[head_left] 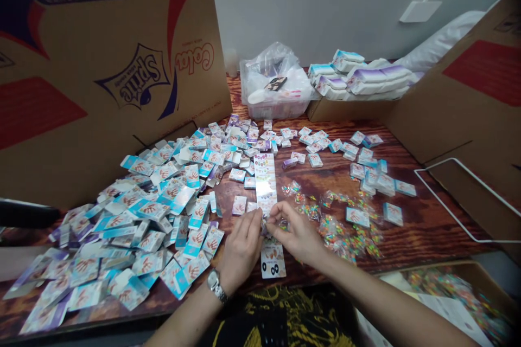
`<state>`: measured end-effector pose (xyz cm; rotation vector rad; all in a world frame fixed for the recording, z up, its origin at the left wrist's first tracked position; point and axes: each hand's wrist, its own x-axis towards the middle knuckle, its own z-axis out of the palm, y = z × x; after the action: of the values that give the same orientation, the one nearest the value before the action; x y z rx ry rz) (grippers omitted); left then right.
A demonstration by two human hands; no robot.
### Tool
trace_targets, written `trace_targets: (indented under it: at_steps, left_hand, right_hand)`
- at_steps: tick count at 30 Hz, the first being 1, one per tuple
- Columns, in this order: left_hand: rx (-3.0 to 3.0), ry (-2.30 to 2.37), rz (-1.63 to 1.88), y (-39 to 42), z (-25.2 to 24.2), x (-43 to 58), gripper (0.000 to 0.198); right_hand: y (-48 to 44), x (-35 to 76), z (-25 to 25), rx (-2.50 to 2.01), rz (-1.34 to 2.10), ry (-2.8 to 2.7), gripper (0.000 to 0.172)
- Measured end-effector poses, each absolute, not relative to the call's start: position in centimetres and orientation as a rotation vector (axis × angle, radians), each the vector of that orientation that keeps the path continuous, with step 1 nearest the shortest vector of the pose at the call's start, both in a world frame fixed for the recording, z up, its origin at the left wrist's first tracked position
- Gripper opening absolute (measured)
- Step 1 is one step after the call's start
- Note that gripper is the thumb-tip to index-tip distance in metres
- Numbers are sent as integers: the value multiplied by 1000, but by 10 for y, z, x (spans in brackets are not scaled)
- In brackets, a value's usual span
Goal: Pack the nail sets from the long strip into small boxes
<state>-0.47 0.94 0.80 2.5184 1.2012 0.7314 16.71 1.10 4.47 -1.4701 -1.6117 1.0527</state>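
Observation:
A long printed strip (265,184) lies upright in the view on the dark wooden table, its lower end (273,263) showing below my hands. My left hand (244,241), with a metal watch at the wrist, has its fingers pressed together at the strip's left side. My right hand (295,232) is closed in a pinch over the strip, fingertips close to the left ones. Something small and shiny shows between the two hands, too small to name. Just right of them lie clear packets of colourful pieces (331,227).
A big heap of small printed boxes (150,209) covers the left. More small boxes (376,179) lie at the right. Behind are a plastic tub (279,108) and wrapped packs (378,80). Large cartons (122,65) flank the table. An open box of packets (456,293) sits lower right.

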Motion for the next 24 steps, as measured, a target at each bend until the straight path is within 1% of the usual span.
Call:
trace_targets:
  at_steps: [3,9,14,20,22,24]
  left_hand:
    - [2550,1177,734,9,7,-5,56]
    - [2441,1217,779,11,12,0,54]
    - [2413,1156,801,11,14,1,56]
    - [2558,1149,810,11,8,0,53]
    - [2600,1141,822,11,7,0,53]
    - [2612,1142,829,12,7,0,53]
  right_hand:
    - [13,168,46,-1493,992,-1641,7]
    - [16,172,43,-1378,1167,-1433,14]
    - [16,170,39,-1334,1225,-1357,15]
    - [14,169,45,-1447,1059,-1580,7]
    - [16,171,43,-1454,998,-1609,10]
    - [19,172,38,-1439,1013,-1573,21]
